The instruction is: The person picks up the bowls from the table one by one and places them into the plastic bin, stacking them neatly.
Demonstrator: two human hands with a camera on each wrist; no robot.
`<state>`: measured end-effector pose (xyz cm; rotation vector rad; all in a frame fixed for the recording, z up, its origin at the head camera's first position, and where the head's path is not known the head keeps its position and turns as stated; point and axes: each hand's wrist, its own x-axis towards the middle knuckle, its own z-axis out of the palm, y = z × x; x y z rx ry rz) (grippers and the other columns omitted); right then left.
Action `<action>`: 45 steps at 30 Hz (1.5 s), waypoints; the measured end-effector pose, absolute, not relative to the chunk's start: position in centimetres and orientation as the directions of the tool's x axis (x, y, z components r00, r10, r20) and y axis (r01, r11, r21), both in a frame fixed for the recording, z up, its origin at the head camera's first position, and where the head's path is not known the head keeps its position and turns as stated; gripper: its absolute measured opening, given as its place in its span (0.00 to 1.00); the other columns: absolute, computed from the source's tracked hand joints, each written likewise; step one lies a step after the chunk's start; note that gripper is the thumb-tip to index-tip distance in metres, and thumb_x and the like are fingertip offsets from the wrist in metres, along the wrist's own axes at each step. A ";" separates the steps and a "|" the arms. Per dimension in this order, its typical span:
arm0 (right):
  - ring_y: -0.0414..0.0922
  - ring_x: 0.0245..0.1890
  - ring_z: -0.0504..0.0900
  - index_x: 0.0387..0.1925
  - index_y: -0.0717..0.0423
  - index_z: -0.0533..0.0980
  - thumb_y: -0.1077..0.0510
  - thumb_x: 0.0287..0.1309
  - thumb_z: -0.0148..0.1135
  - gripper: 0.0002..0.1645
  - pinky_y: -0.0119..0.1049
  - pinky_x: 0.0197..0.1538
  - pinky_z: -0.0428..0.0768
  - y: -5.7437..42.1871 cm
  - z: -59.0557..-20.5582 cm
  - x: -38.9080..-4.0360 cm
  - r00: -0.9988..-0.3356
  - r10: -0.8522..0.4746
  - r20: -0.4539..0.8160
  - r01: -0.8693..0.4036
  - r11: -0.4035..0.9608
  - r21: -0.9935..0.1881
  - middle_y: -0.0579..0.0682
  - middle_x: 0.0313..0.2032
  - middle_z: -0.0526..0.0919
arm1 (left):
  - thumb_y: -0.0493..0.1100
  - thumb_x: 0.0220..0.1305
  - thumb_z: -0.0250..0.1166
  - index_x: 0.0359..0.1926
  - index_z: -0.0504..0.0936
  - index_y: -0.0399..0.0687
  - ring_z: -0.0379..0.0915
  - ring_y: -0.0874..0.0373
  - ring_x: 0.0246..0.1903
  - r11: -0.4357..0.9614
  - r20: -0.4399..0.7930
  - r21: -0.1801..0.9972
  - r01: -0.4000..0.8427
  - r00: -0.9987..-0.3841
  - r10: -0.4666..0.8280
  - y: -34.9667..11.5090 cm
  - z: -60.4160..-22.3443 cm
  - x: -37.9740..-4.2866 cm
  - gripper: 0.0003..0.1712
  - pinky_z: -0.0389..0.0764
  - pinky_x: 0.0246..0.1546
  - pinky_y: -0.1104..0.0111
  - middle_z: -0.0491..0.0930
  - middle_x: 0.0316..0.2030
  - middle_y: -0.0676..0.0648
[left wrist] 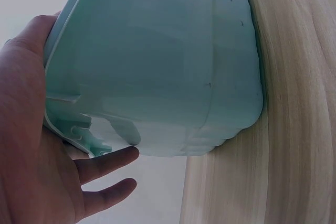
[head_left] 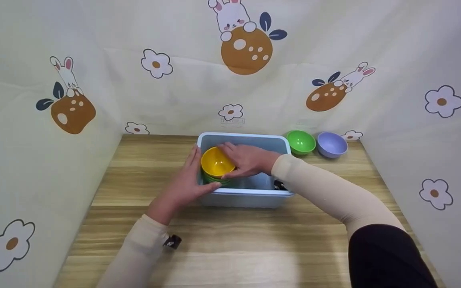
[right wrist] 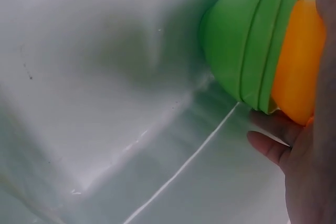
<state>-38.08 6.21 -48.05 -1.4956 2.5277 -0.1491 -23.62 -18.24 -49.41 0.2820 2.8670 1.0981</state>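
Note:
A light blue plastic bin [head_left: 246, 200] stands on the wooden table. Inside its left end, a yellow bowl [head_left: 215, 162] sits nested on top of stacked green bowls [right wrist: 231, 45]. My right hand [head_left: 248, 160] reaches into the bin and holds the yellow bowl by its right side, thumb toward the front and fingers toward the back. With the thumb over the front rim and the fingers along the outer left side, my left hand [head_left: 182, 180] holds the bin's front left corner. The left wrist view shows two fingers spread away from the wall.
Behind the bin's right end, a green bowl [head_left: 301, 142] and a purple bowl [head_left: 332, 145] stand side by side near the back wall. A small black object [head_left: 280, 185] shows beside the right wrist. Patterned cloth [head_left: 190, 96] encloses the table's back and sides.

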 end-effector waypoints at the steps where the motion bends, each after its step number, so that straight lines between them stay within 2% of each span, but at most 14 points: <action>1: 0.46 0.54 0.79 0.87 0.52 0.52 0.14 0.66 0.53 0.66 0.40 0.67 0.82 6.2 -48.1 -38.1 -0.470 -0.873 -0.128 -0.855 0.486 -0.180 0.52 0.66 0.71 | 0.88 0.55 0.67 0.92 0.38 0.52 0.49 0.36 0.85 0.730 0.010 0.667 0.150 -0.981 0.192 -18.2 -49.4 -23.6 0.82 0.64 0.78 0.38 0.32 0.91 0.48; 9: 0.47 0.55 0.80 0.88 0.54 0.49 0.10 0.65 0.47 0.71 0.40 0.69 0.82 6.1 -48.3 -37.9 -0.466 -0.862 -0.199 -0.859 0.494 -0.131 0.55 0.69 0.69 | 0.89 0.56 0.66 0.92 0.37 0.51 0.50 0.35 0.85 0.730 0.012 0.667 0.151 -0.981 0.192 -18.3 -49.3 -23.5 0.82 0.65 0.78 0.38 0.31 0.91 0.48; 23: 0.47 0.53 0.80 0.88 0.52 0.52 0.10 0.61 0.54 0.72 0.39 0.67 0.83 6.0 -48.3 -37.9 -0.485 -0.852 -0.197 -0.844 0.515 -0.148 0.53 0.65 0.71 | 0.89 0.57 0.66 0.91 0.40 0.49 0.53 0.34 0.84 0.747 0.029 0.644 0.165 -0.981 0.193 -18.3 -49.4 -23.6 0.81 0.68 0.76 0.39 0.33 0.91 0.47; 31: 0.46 0.52 0.80 0.87 0.49 0.55 0.11 0.59 0.59 0.71 0.39 0.65 0.84 6.1 -47.5 -37.7 -0.498 -0.845 -0.195 -0.832 0.529 -0.167 0.51 0.61 0.71 | 0.83 0.60 0.69 0.92 0.40 0.50 0.51 0.36 0.85 0.755 0.019 0.637 0.155 -0.982 0.186 -18.1 -49.3 -23.5 0.78 0.66 0.77 0.40 0.33 0.91 0.47; 36: 0.45 0.52 0.80 0.84 0.48 0.61 0.13 0.60 0.62 0.66 0.40 0.65 0.84 6.8 -46.1 -37.7 -0.505 -0.849 -0.154 -0.829 0.527 -0.189 0.50 0.63 0.72 | 0.89 0.56 0.66 0.92 0.39 0.51 0.51 0.36 0.85 0.751 0.011 0.643 0.152 -0.982 0.190 -18.1 -49.3 -23.6 0.81 0.66 0.78 0.40 0.32 0.91 0.48; 42: 0.47 0.51 0.81 0.82 0.50 0.67 0.10 0.61 0.55 0.65 0.42 0.60 0.87 8.0 -43.4 -37.9 -0.517 -0.848 -0.114 -0.820 0.529 -0.219 0.52 0.65 0.73 | 0.88 0.55 0.67 0.92 0.37 0.51 0.51 0.34 0.85 0.726 0.019 0.668 0.164 -0.979 0.204 -18.3 -49.5 -23.6 0.82 0.65 0.77 0.36 0.31 0.91 0.48; 45: 0.48 0.51 0.82 0.81 0.51 0.68 0.11 0.62 0.55 0.64 0.44 0.61 0.87 8.6 -42.0 -37.8 -0.539 -0.836 -0.100 -0.797 0.545 -0.262 0.54 0.66 0.75 | 0.88 0.55 0.68 0.92 0.37 0.52 0.50 0.34 0.85 0.716 0.018 0.680 0.159 -0.979 0.201 -18.3 -49.5 -23.6 0.82 0.65 0.77 0.35 0.31 0.91 0.49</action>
